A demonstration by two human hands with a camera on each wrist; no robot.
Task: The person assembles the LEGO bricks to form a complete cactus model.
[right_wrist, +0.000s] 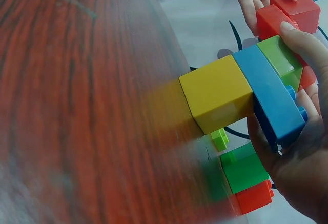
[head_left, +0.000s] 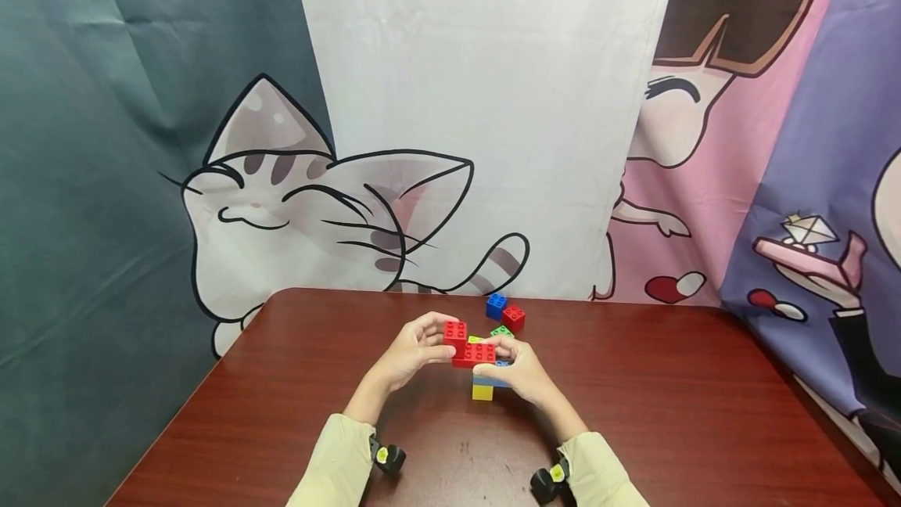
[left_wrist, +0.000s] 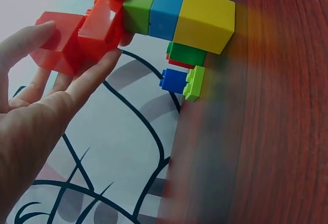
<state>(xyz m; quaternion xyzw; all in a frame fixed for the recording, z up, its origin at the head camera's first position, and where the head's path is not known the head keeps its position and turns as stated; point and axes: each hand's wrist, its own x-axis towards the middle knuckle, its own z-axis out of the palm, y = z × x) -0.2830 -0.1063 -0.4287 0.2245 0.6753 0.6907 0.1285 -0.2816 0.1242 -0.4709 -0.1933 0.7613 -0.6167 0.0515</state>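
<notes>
Red bricks top a stack held above the table: right hand clamps its blue and green layers steady, while left hand pinches the small red brick, seating it.

A stack of bricks stands near the middle of the surface, held between the left hand and right hand. Behind it, toward the far edge, lie loose bricks just beside one another.
</notes>
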